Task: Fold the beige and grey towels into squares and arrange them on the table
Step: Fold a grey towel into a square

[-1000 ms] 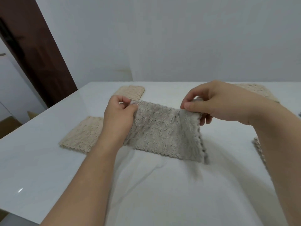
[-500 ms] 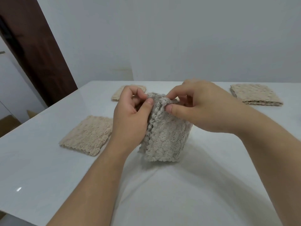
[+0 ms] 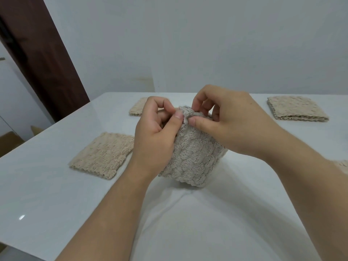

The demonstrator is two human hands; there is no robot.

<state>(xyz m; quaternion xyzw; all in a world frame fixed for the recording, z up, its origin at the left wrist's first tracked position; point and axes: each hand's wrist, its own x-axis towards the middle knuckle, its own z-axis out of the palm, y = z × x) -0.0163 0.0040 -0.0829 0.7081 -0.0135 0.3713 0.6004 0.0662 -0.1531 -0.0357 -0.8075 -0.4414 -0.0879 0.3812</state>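
A grey towel (image 3: 194,157), folded over on itself, hangs above the middle of the white table (image 3: 47,194). My left hand (image 3: 156,140) pinches its top edge between thumb and fingers. My right hand (image 3: 229,123) pinches the same top edge right beside it, thumb to thumb. Three beige towels lie folded into squares: one at the near left (image 3: 102,155), one at the far left (image 3: 136,109) partly hidden behind my left hand, one at the far right (image 3: 295,108).
A sliver of another towel (image 3: 341,165) shows at the right edge behind my right forearm. A dark brown door frame (image 3: 37,49) stands beyond the table's left side. A plain wall rises behind the table.
The grey towel was stretched wide between my hands a second ago. My hands came together, folding it in half, and now both pinch the joined top edges.
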